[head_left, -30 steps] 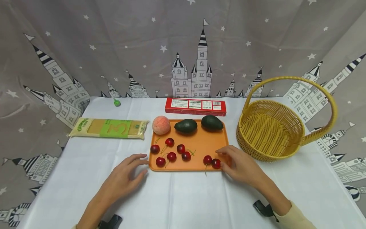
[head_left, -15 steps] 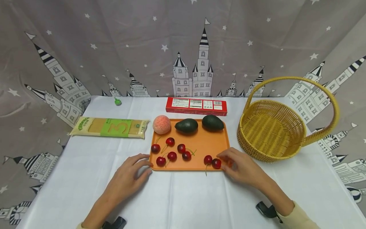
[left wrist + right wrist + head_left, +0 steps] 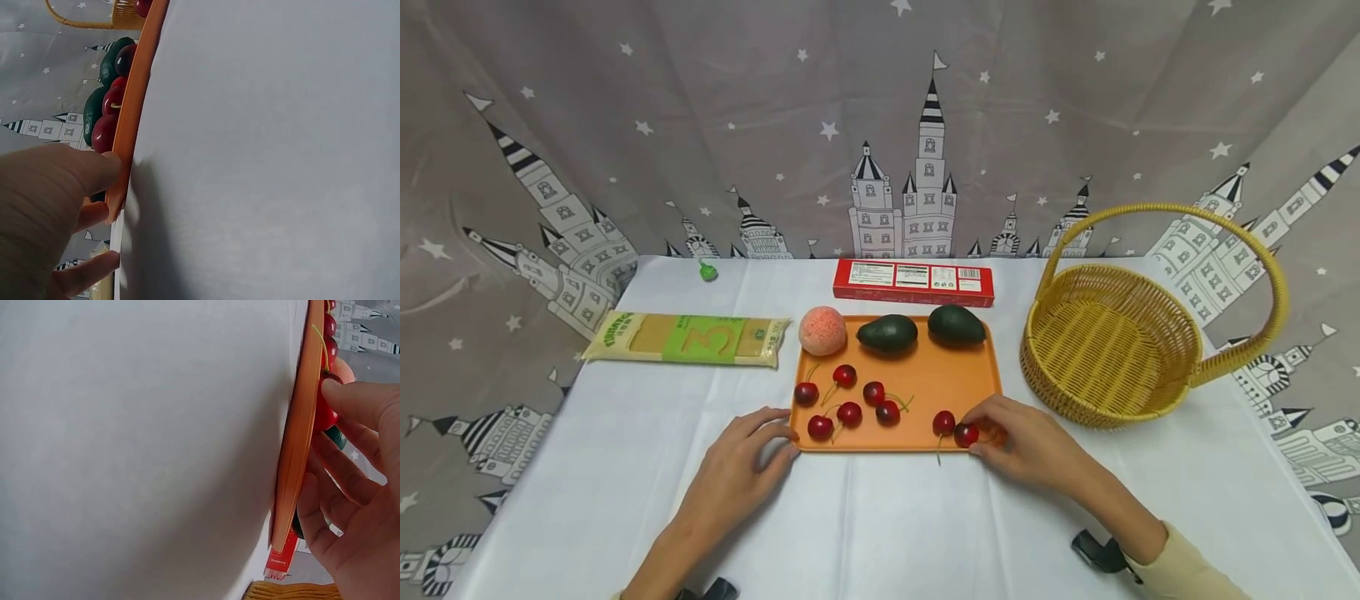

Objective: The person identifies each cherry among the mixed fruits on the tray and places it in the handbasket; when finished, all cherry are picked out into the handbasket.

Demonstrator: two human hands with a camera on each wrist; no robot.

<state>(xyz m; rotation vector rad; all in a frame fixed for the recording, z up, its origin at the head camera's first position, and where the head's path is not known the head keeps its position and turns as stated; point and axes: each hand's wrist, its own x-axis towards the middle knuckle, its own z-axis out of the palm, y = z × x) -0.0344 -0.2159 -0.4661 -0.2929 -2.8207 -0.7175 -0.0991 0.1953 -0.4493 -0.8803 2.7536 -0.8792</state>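
On the white cloth lies an orange tray (image 3: 936, 379). My left hand (image 3: 737, 462) holds its near left corner, the thumb along the front rim and fingers at the side. My right hand (image 3: 1033, 442) pinches a dark red cherry (image 3: 966, 434) between thumb and forefinger, low over the tray's near right corner; in the right wrist view, the thumb covers part of this cherry (image 3: 325, 415). A second cherry (image 3: 943, 423) with a stem sits just left of it. Several more cherries (image 3: 850, 414) lie at the tray's left and middle.
Along the tray's back are a peach (image 3: 822, 331) and two avocados (image 3: 887, 334). Behind stands a red box (image 3: 913, 283). A yellow noodle packet (image 3: 685, 338) lies left, a small green object (image 3: 708, 272) farther back. A tall-handled wicker basket (image 3: 1108, 350) stands right.
My left hand has come right onto the tray's corner. My right hand has moved slightly left, its thumb and forefinger closing round the cherry. The tray and other fruit stay put.
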